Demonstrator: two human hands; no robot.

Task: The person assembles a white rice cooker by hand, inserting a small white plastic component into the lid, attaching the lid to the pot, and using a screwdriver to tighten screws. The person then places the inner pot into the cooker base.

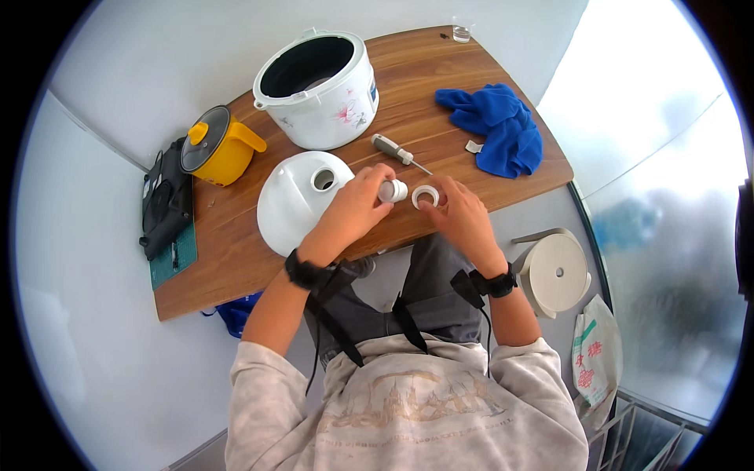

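Observation:
Between the fingertips of my left hand (363, 198) is a small white plastic cup-shaped piece (393, 191), tilted on its side. My right hand (462, 213) pinches a white plastic ring (426, 196) with an open middle, a short way to the right of the cup piece. Both parts are held above the table's near edge, apart from each other. Beside my left hand lies a white rice cooker lid (292, 206) with a round hole in it. A screwdriver (400, 152) with a grey and white handle rests just beyond my hands.
A white rice cooker body (318, 98) with a dark interior stands at the back. Left of it are a yellow electric pot (224, 153) and a black device (168, 196). On the right lies a crumpled blue cloth (503, 129); a small glass (462, 33) stands at the far corner. A beige stool (556, 271) is on the floor.

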